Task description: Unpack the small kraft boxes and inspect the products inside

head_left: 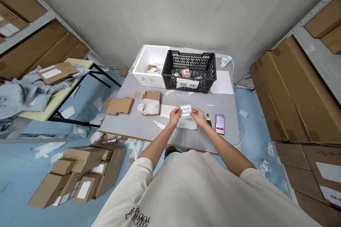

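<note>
Between my two hands is a small, flat, clear pack (185, 110) with purplish contents too small to name. The fingers of my left hand (175, 116) pinch its left edge, and my right hand (198, 116) grips the right edge. Below it on the grey table (128, 127) lies white paper (186, 123). Just right of my right hand are a black and yellow utility knife (209, 120) and a phone (220, 124) with its screen lit. To the left stands an open small cardboard box (152, 102) with white paper spilling out.
A black plastic crate (189, 67) and a white foam box (151, 82), both holding small packages, stand at the back. A flattened carton (119, 106) lies left. Cardboard boxes (80, 170) are stacked on the floor, and shelves of cartons (282, 92) flank the table.
</note>
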Action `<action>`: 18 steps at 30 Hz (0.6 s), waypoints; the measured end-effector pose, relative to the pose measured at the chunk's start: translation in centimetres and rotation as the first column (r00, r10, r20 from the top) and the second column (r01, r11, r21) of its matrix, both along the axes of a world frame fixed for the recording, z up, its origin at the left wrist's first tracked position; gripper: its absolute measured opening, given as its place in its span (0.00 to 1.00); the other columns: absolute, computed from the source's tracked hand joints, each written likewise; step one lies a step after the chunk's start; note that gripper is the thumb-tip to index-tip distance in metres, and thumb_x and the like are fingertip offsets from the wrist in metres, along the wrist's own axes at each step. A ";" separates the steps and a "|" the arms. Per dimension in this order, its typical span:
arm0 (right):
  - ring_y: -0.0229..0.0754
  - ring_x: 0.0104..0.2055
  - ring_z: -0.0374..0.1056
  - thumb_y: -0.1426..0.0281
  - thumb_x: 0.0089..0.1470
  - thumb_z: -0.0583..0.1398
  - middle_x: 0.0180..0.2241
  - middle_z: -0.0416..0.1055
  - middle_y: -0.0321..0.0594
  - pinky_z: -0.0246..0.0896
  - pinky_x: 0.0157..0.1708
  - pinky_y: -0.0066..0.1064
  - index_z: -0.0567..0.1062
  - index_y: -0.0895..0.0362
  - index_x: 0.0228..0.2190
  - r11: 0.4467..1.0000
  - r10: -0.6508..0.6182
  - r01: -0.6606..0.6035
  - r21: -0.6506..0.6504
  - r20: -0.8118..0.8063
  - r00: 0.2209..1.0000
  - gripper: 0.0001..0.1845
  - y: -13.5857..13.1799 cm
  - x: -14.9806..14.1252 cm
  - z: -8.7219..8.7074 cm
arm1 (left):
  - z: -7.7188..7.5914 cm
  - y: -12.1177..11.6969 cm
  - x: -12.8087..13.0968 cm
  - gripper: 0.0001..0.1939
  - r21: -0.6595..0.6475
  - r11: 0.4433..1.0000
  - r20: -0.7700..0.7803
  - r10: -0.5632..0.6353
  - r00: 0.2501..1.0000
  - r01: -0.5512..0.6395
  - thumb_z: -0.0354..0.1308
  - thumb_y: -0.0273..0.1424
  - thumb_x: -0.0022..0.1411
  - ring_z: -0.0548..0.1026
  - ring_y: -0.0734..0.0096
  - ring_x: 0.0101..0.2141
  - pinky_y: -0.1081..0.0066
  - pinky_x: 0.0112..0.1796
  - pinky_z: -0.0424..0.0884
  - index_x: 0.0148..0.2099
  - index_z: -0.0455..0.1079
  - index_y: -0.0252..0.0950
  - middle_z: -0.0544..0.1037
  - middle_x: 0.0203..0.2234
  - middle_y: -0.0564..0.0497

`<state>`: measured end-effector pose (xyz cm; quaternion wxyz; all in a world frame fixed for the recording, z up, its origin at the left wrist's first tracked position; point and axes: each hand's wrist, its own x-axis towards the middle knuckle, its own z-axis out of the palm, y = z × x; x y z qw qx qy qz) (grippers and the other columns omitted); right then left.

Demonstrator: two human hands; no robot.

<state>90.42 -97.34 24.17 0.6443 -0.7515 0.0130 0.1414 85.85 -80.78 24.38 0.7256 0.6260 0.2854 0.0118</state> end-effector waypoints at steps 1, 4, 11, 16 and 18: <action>0.44 0.36 0.72 0.57 0.41 0.67 0.33 0.76 0.40 0.70 0.41 0.37 0.75 0.55 0.38 1.000 0.009 -0.009 0.008 -0.004 1.000 0.23 0.3 0.1 0.1 | 0.0 0.3 -0.1 0.19 0.003 1.000 -0.009 0.006 1.000 -0.006 0.64 0.39 0.55 0.77 0.67 0.39 0.68 0.39 0.73 0.47 0.75 0.36 0.80 0.40 0.45; 0.43 0.34 0.72 0.56 0.42 0.66 0.32 0.76 0.40 0.69 0.39 0.37 0.75 0.55 0.39 0.999 0.026 -0.025 0.042 -0.016 1.000 0.24 1.7 0.4 0.6 | -0.3 1.7 -0.3 0.21 0.011 1.000 -0.031 -0.005 1.000 0.005 0.65 0.36 0.52 0.77 0.68 0.37 0.68 0.37 0.73 0.49 0.74 0.36 0.79 0.38 0.46; 0.44 0.36 0.72 0.57 0.44 0.66 0.34 0.77 0.42 0.69 0.43 0.38 0.75 0.55 0.40 0.999 -0.005 0.004 0.034 0.047 0.999 0.22 7.6 2.1 0.6 | -0.9 7.9 1.6 0.19 0.100 0.994 0.011 -0.040 0.999 0.039 0.65 0.32 0.52 0.76 0.71 0.32 0.68 0.37 0.73 0.47 0.74 0.35 0.79 0.36 0.48; 0.43 0.38 0.72 0.59 0.47 0.63 0.41 0.76 0.42 0.69 0.46 0.40 0.77 0.55 0.43 1.000 0.015 -0.013 -0.020 0.105 0.994 0.22 14.5 4.3 0.7 | -1.1 14.8 4.3 0.18 0.185 0.982 0.109 0.018 0.994 -0.038 0.65 0.34 0.54 0.77 0.69 0.34 0.66 0.42 0.74 0.48 0.74 0.34 0.80 0.35 0.47; 0.42 0.36 0.71 0.60 0.48 0.62 0.42 0.76 0.43 0.69 0.46 0.39 0.78 0.55 0.43 0.998 0.015 -0.008 -0.054 0.138 0.990 0.21 17.6 5.6 1.0 | -0.9 17.7 5.6 0.17 0.196 0.979 0.139 0.029 0.990 -0.056 0.64 0.34 0.55 0.78 0.67 0.36 0.66 0.43 0.74 0.47 0.75 0.33 0.80 0.36 0.45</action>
